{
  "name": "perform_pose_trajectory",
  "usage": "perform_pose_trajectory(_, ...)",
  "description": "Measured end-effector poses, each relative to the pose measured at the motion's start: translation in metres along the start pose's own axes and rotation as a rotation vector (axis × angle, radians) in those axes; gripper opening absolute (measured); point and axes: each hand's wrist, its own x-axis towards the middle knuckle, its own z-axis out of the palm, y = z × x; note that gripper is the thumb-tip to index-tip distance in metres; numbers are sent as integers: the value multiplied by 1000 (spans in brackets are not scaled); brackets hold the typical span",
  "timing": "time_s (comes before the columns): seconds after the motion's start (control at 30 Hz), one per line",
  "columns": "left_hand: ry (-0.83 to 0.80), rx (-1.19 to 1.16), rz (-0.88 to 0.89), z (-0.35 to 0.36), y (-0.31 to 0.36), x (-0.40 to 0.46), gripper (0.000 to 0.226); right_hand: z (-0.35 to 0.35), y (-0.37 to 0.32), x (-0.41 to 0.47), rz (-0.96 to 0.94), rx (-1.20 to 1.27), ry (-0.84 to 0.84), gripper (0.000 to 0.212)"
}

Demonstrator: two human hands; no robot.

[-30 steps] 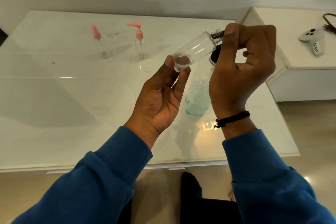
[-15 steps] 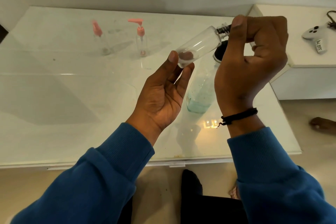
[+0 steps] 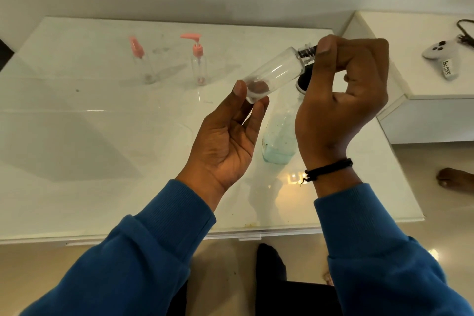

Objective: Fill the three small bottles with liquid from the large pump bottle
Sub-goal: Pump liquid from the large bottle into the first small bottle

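Your left hand [image 3: 225, 133] pinching one clear small bottle [image 3: 275, 74], right hand [image 3: 341, 100] gripping its cap end, two pink-topped bottles [image 3: 197, 59] beyond, one large bottle [image 3: 279, 136] beneath.

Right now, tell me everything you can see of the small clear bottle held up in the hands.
The small clear bottle is a see-through cylinder, plastic by its look, and appears empty. It is held in the air above the table, tilted, base down-left and neck up-right. The left hand pinches its base between thumb and fingertips. The right hand grips the dark threaded cap end at its neck. It hangs in front of the large pump bottle; whether they touch is unclear.
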Motion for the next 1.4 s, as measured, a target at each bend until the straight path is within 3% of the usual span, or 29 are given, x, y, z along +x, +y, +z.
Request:
perform_pose_trajectory(0.87,-13,16,3,1,0,1,44,0,-2,7,14,-25,-11,28)
perform_pose_trajectory(1.4,-5,8,-10,0,0,0,54,0,1,3,7,2,-11,26)
